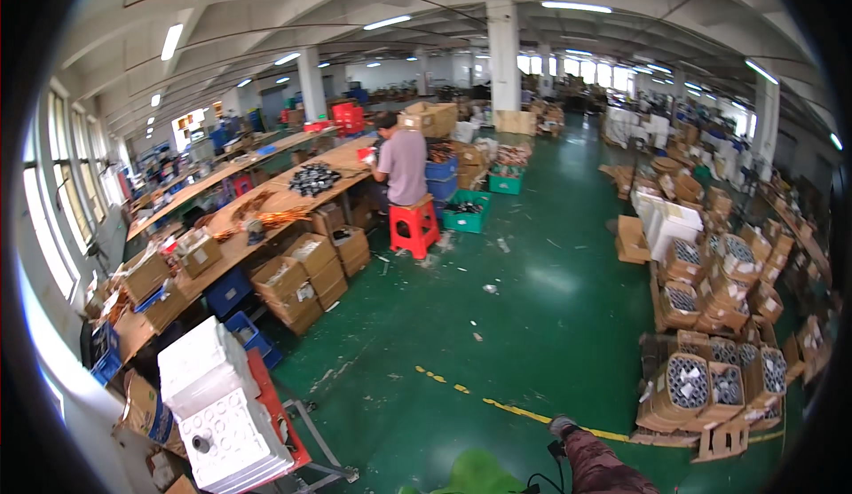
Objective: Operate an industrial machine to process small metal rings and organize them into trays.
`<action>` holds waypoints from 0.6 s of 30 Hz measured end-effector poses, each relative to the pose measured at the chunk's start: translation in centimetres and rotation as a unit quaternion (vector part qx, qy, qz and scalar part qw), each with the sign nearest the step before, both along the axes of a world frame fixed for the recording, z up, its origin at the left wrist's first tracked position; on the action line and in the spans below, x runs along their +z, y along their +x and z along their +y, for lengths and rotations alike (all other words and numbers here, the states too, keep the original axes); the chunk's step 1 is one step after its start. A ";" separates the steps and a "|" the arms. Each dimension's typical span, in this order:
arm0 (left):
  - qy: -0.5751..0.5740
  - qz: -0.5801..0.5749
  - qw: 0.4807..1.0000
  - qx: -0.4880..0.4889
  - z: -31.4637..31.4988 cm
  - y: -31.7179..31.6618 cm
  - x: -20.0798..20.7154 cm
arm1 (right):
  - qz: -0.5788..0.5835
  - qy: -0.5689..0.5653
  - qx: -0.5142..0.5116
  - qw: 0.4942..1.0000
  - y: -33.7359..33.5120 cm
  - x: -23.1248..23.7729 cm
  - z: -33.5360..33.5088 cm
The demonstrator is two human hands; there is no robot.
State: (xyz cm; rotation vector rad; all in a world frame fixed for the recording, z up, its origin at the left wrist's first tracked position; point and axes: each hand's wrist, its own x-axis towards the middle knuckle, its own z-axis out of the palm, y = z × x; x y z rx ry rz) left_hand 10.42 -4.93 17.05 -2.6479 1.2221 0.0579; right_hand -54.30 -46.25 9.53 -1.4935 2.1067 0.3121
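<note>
Neither of my hands shows in the head view. At the lower edge appear a bit of green clothing, a dark reddish trouser leg and a grey shoe on the green floor, near a yellow line. A thin black cable hangs beside the leg. At the lower left, white foam trays with round holes rest on a red-topped metal cart. One dark cylindrical part sits on the front tray. Behind it stands another white foam block.
A long wooden workbench runs along the left, with cardboard boxes beneath. A person sits there on a red stool, near green crates. Open cartons of round grey parts stack up on the right. A pillar stands farther back.
</note>
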 end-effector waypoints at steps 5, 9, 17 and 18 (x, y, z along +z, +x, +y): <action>0.071 -0.023 0.993 -0.086 -2.9 4.5 -4.3 | 0.033 0.139 0.007 0.990 -10.2 -11.2 13.7; 0.175 -0.071 0.977 -0.097 -8.3 0.1 1.7 | 0.013 0.173 -0.105 0.979 -7.1 -11.2 19.3; -0.062 0.266 0.962 -0.024 -11.8 3.8 -7.9 | -0.083 0.137 -0.068 0.985 0.6 -0.5 10.6; -0.092 0.278 0.956 -0.034 -10.3 4.9 -10.0 | -0.077 0.111 0.009 0.991 0.4 -1.6 8.0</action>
